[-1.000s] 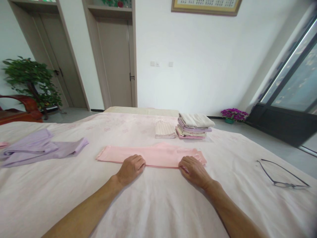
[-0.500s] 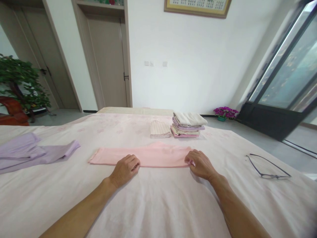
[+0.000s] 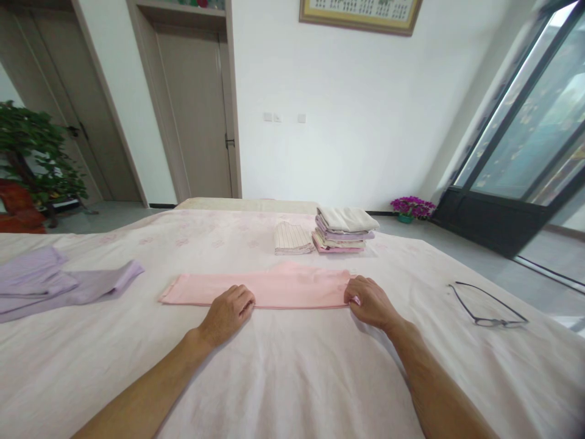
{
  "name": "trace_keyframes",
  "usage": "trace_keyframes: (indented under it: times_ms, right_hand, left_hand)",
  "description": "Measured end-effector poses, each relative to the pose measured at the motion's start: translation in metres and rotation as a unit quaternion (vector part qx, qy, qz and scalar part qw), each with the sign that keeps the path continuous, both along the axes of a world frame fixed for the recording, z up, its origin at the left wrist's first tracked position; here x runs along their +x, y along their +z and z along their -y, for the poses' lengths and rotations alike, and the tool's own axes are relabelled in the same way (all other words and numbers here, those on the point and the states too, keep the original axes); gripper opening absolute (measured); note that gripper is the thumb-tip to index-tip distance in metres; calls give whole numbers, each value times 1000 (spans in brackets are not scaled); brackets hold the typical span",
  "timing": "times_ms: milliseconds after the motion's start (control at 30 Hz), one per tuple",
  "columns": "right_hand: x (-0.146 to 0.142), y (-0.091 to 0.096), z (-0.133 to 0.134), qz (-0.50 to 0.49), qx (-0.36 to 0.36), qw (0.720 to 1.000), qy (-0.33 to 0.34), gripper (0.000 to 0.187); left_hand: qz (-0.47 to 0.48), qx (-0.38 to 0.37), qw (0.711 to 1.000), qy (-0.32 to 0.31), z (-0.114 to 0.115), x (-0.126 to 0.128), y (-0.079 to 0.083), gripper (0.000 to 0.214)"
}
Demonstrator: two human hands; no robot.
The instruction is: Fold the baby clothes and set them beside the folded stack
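A pink garment [image 3: 278, 288], folded into a long narrow strip, lies flat across the pale pink bed sheet [image 3: 292, 378]. My left hand [image 3: 227, 312] rests on its near edge left of the middle, fingers curled onto the cloth. At the strip's right end, my right hand [image 3: 371, 302] has its fingers closed around the cloth. Both forearms stretch out over the sheet.
A stack of folded clothes [image 3: 343, 230] and a striped folded piece [image 3: 293, 238] sit farther back on the bed. Lilac garments [image 3: 59, 284] lie at the left, and eyeglasses [image 3: 488, 305] at the right. Doors, a plant [image 3: 31, 152] and a glass door [image 3: 525, 158] stand beyond.
My right hand has slid from the garment's near edge out to its right end and closed on it. The left hand has stayed put. The view has shifted slightly.
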State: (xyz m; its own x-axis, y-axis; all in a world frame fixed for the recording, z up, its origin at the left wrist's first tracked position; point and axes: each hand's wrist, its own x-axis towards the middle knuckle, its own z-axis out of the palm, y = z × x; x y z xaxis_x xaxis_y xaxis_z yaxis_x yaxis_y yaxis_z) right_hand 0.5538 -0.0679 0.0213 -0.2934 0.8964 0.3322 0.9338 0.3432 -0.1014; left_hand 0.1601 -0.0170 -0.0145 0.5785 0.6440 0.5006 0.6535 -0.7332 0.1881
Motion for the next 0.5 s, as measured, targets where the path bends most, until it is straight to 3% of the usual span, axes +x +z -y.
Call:
trace_keyframes:
  times_ms: [133, 300, 500]
  right_hand:
    - [-3, 2, 1, 11, -17, 1000, -14, 24]
    - [-12, 3, 1, 5, 13, 999, -38, 20]
    - [-18, -7, -3, -21, -92, 993, -68, 20]
  left_hand:
    - [1, -3, 1000, 5, 0, 0, 0, 11]
    - [0, 7, 1000, 15, 0, 1, 1, 12]
    - [-16, 17, 998, 52, 0, 0, 0, 10]
